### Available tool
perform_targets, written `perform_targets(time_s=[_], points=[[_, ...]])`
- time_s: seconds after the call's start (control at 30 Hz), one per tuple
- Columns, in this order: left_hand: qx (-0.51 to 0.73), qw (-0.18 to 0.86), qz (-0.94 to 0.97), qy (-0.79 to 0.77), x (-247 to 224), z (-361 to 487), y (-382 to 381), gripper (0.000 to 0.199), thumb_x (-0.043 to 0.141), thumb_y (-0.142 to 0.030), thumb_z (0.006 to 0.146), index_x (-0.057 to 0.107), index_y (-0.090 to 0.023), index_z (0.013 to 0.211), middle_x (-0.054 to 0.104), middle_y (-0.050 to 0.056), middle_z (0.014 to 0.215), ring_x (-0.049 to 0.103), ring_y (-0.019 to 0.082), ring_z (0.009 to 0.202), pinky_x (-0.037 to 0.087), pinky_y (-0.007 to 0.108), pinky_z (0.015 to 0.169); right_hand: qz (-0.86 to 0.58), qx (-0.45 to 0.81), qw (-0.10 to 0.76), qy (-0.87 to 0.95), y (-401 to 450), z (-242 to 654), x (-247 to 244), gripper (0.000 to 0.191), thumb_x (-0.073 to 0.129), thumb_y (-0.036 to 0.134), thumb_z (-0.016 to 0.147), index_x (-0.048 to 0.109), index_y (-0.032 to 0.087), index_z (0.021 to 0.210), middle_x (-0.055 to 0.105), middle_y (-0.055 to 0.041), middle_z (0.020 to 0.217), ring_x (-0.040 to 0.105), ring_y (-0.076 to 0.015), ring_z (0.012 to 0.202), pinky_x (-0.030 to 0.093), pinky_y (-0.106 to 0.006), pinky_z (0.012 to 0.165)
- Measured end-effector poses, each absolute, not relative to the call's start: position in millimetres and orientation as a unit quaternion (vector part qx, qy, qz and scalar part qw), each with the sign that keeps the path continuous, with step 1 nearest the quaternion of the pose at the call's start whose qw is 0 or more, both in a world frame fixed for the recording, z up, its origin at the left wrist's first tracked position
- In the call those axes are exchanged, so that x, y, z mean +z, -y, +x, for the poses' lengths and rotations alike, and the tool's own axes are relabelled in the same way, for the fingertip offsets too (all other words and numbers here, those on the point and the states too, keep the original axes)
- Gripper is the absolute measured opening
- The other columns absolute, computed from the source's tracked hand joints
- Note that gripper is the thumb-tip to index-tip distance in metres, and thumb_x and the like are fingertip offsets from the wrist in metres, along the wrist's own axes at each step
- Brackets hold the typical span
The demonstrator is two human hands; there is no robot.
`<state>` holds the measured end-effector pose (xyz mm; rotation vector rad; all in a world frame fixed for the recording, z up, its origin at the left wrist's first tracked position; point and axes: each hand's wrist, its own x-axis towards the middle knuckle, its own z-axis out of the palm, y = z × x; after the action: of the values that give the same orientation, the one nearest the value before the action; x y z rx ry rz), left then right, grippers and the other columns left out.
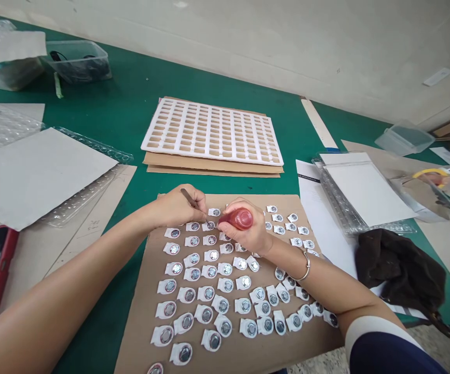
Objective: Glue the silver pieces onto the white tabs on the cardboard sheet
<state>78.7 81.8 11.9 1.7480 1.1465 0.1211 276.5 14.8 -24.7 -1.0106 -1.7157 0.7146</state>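
A green table (127, 98) stretches out in front of me. On its near side lies my brown cardboard sheet (142, 317), covered with loose rows of small white tabs. Beyond it, a white tray (212, 155) full of slots sits tilted on more cardboard (213, 167). Left of that is a large sheet of white paper (45, 174), and to my right a dark brown cloth (399, 270) lies bunched up.

My right hand (254, 236) is closed around a red bottle (241, 218), which lies over the far part of the sheet, its round end facing me and its narrower end leaning left. My left hand (183, 206), just beside it, pinches thin tweezers (188, 197), their tips down at one of the white tabs (208, 226) in a far row. I cannot tell whether the tips touch it. Each tab carries a round silver disc (225, 285), the smallest things here.
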Motion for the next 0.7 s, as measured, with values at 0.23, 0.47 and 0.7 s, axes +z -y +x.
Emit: perform_targets(time_s=[0.23,0.47,0.7], points=[[0.053,0.512,0.716,-0.472,10.9,78.3,-82.2,0.010,0.065,-0.028,0.062,0.060,-0.019,0.064,0.059,-0.003,0.055,0.048,0.009,0.046,0.033,0.020,0.042,-0.422,0.296,0.496,0.699,-16.0,277.2,-27.2,0.023,0.072,0.030,0.069,0.058,0.022,0.085,0.061,-0.0016,0.079,0.060,-0.0157,0.074,0.052,-0.034,0.069],[0.050,0.494,0.722,-0.483,12.6,79.4,-81.8,0.011,0.065,-0.029,0.062,0.061,-0.019,0.064,0.059,-0.003,0.054,0.048,0.009,0.047,0.030,0.020,0.043,-0.427,0.300,0.495,0.695,-17.5,278.2,-28.7,0.023,0.071,0.031,0.069,0.058,0.022,0.085,0.061,-0.0014,0.079,0.059,-0.0155,0.073,0.052,-0.034,0.068],[0.045,0.489,0.724,-0.485,13.6,79.5,-81.4,0.011,0.065,-0.029,0.062,0.061,-0.019,0.064,0.059,-0.003,0.054,0.047,0.009,0.045,0.028,0.020,0.042,-0.431,0.299,0.488,0.698,-17.1,278.0,-27.3,0.021,0.071,0.030,0.070,0.058,0.023,0.085,0.061,-0.0010,0.078,0.060,-0.0155,0.073,0.053,-0.034,0.069]])
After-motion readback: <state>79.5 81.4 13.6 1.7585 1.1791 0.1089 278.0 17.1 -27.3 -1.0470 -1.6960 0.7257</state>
